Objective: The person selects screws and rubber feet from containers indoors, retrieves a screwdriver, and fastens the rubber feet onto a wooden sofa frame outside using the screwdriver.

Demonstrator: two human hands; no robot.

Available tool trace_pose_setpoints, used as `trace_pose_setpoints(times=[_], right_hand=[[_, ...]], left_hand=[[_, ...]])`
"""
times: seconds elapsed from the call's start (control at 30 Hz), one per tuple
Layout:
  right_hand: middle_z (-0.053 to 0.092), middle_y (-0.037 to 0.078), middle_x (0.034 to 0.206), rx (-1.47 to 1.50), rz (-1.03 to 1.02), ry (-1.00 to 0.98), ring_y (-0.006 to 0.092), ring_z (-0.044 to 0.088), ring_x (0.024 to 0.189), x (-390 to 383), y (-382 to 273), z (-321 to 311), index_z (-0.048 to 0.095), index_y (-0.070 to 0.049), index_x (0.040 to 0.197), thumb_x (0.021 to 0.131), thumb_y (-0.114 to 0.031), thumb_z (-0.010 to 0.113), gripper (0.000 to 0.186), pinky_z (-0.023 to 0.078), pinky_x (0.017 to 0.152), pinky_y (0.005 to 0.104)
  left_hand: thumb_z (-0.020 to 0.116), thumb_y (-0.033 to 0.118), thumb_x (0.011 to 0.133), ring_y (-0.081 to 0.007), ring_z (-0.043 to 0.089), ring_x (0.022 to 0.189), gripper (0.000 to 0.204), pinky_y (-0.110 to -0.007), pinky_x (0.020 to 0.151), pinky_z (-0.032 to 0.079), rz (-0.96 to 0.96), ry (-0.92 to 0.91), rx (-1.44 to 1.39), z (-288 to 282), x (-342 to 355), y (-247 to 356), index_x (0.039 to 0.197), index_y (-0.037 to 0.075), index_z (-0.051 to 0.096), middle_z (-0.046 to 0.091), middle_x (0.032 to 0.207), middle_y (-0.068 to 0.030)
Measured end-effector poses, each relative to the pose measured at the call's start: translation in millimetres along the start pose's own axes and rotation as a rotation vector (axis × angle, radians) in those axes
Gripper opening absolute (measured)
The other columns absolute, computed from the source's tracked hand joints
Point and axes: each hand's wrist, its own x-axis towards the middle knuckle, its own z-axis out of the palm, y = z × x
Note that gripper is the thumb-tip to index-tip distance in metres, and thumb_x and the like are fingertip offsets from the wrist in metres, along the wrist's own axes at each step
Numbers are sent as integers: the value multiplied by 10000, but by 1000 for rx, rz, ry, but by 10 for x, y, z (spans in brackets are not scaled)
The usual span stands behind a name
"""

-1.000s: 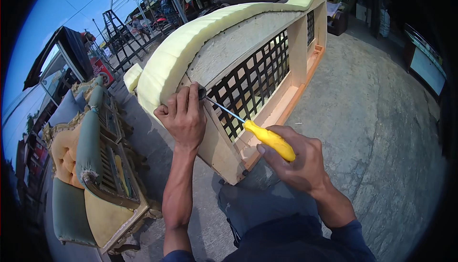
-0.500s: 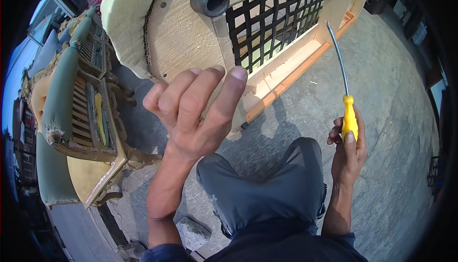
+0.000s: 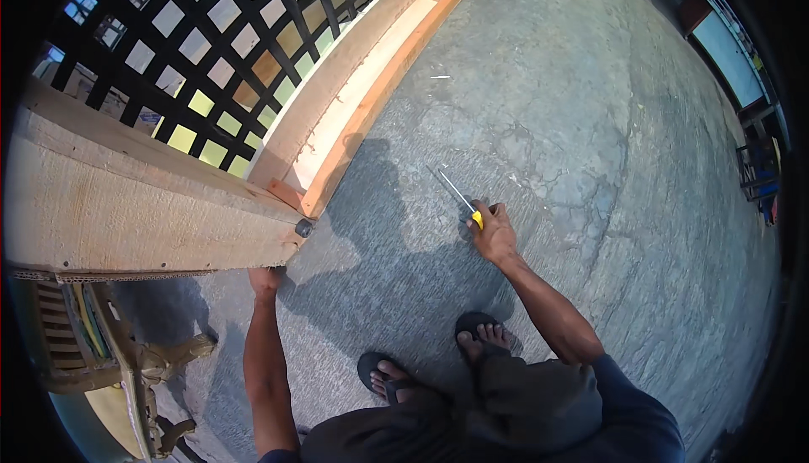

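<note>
My right hand [image 3: 499,237] is closed round the yellow handle of a screwdriver [image 3: 478,219], low over the concrete. Its thin metal shaft slants up and to the left, away from my fingers. My left hand [image 3: 265,278] reaches under the lower edge of a wooden furniture frame [image 3: 143,214]. Only the wrist and a little of that hand show; the frame hides the fingers, so I cannot tell their grip. A small black foot [image 3: 304,228] sits at the frame's corner, close to the left hand. Black webbing straps criss-cross the frame's opening above.
An orange-brown wooden rail [image 3: 358,122] runs along the frame's bottom. Carved furniture with slats [image 3: 66,328] stands at the lower left. My sandalled feet [image 3: 480,334] are on the rough concrete floor [image 3: 539,117]. Dark items [image 3: 756,168] stand at the far right.
My left hand has come down from in front of the frame to beneath its lower edge. The right hand has lowered the screwdriver toward the ground. The view has shifted, with the frame now further left.
</note>
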Motion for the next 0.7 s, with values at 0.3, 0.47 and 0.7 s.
trace_pose_setpoints(times=[0.3, 0.47, 0.7], right_hand=[[613, 219, 1058, -182, -265, -143, 426, 623, 995, 111, 27, 90, 612, -33, 1111, 833, -147, 644, 302, 532, 839, 498], [676, 226, 1011, -280, -314, -164, 425, 665, 923, -202, -483, 245, 660, -13, 1010, 813, -220, 667, 287, 538, 833, 500], [661, 163, 732, -44, -230, -88, 298, 646, 621, -1070, -898, 574, 633, 36, 908, 798, -130, 657, 201, 509, 567, 408]], left_hand=[[587, 85, 912, -137, 543, 691, 74, -292, 601, 443, -1024, 473, -1245, 50, -740, 1089, 977, 61, 560, 570, 806, -31], [575, 127, 944, -135, 549, 661, 59, -260, 571, 445, -1194, 386, -1524, -691, -1527, 808, 986, 99, 544, 555, 807, -12], [509, 132, 959, -167, 570, 718, 87, -311, 658, 498, -1135, 529, -1847, -1459, -2152, -453, 993, 71, 563, 562, 876, -47]])
